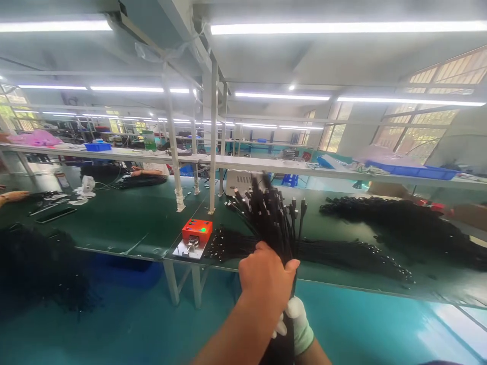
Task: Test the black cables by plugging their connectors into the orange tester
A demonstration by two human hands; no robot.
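My left hand [266,278] is closed round a thick bundle of black cables [271,215], held upright in front of me. The cables' connector ends fan out above my fist. My right hand [299,324], in a white glove, grips the same bundle just below the left hand. The lower part of the bundle drops out of view between my forearms. Behind the bundle, on the green table [125,220], sits an orange test box [197,230] with a lit green light, mounted on a metal plate.
More black cables lie in heaps on the table at the right [403,225] and behind the bundle [350,256]; a dark pile [34,268] sits low at left. A small white fan [87,185], a phone [55,215] and another person's arm [13,195] are far left. Blue trays [414,171] rest on the shelf.
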